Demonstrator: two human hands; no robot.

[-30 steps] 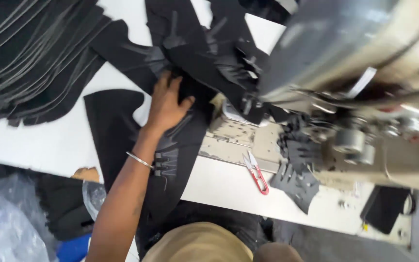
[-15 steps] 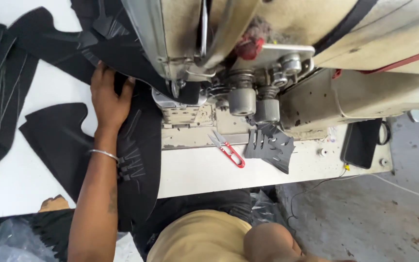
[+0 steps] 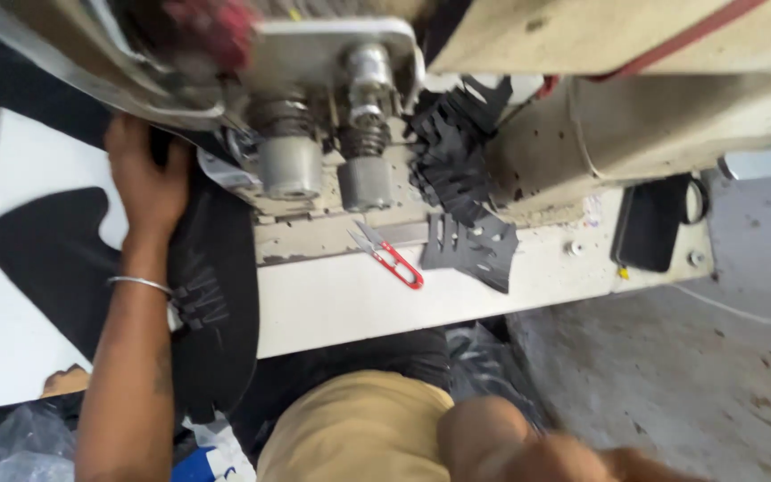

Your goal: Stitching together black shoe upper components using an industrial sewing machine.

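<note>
My left hand (image 3: 140,178) lies on a long black fabric piece (image 3: 216,303) on the white table (image 3: 350,299). Its fingers curl over the fabric's far edge, just left of the sewing machine's metal rollers (image 3: 314,170). A silver bangle (image 3: 140,284) sits on that wrist. A blurred skin-coloured shape, probably my right hand (image 3: 564,455), shows at the bottom edge above my tan-clad lap; its fingers cannot be made out. Red-handled thread snips (image 3: 390,254) lie on the table in front of the machine.
A stack of black cut pieces (image 3: 457,156) leans against the beige machine body (image 3: 635,116), with more pieces (image 3: 475,248) flat below it. A flat black object (image 3: 658,223) rests at the table's right end. Another black piece (image 3: 42,259) lies left. Plastic bags (image 3: 2,446) sit bottom left, concrete floor (image 3: 671,357) right.
The view has swung right and closer to the machine. My left hand stays on the black fabric, now tucked against the machine's rollers. A blurred shape has entered at the bottom.
</note>
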